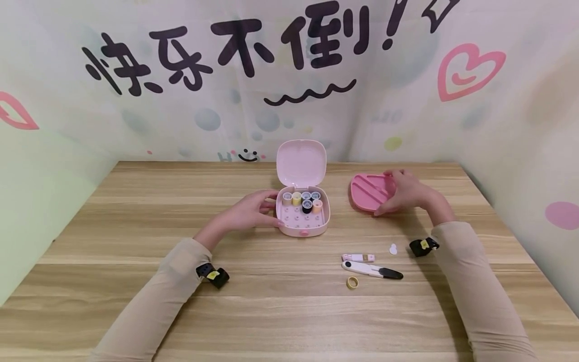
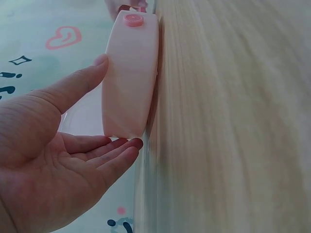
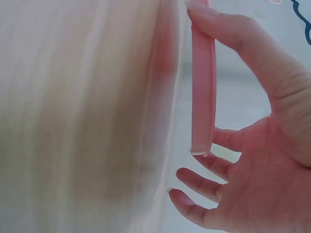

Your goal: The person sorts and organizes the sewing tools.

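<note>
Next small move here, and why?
I'd probably bring the pink tray left toward the open box. The right grip holds the tray, the left grip is on the box's side, and the lid stands up, leaving the top accessible. Their rounded outlines look similar, so the tray may fit, though that's unconfirmed.

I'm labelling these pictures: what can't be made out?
Head view: right end of the pink divided plastic tray, hidden by the right hand.
Head view: markings on the pink-and-white rectangular item, too small.
Left wrist view: inside of the pale pink plastic box, hidden by its wall.
Right wrist view: tray's far end, cut off by the top edge.
</note>
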Tool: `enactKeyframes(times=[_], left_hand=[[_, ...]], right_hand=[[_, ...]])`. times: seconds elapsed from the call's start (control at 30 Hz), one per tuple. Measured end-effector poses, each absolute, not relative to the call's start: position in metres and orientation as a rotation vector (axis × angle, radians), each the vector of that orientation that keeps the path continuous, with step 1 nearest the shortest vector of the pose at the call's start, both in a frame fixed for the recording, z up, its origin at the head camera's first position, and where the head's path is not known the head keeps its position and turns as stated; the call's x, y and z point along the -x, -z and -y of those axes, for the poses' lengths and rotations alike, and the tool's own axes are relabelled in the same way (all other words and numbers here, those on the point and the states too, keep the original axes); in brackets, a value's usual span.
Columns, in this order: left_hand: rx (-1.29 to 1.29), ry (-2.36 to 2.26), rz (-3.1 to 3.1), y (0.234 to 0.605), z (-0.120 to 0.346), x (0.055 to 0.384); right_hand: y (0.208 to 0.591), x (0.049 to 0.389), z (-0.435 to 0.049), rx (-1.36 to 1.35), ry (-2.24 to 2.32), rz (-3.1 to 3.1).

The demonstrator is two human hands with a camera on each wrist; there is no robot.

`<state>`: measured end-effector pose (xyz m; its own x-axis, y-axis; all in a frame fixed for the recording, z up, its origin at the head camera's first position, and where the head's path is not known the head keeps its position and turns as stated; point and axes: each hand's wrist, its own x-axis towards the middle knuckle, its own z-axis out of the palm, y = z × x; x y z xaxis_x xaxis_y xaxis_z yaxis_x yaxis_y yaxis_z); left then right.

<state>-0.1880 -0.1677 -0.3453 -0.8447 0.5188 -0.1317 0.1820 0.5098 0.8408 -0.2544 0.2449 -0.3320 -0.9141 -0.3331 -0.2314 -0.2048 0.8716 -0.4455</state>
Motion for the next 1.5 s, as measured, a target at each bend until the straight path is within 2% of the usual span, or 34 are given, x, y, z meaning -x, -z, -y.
enactKeyframes(times=[0.67,1.5], left_hand=[[-0.609,-1.293,-2.385,0.348,0.168,0.189],[-0.605,-1.326,-2.343,0.347,0.169,0.188]], right_hand=[[0.32,0.246,-0.24,0.392,0.71,-2.763],[0.307,0.222,-0.205,0.503,0.786,-2.738]])
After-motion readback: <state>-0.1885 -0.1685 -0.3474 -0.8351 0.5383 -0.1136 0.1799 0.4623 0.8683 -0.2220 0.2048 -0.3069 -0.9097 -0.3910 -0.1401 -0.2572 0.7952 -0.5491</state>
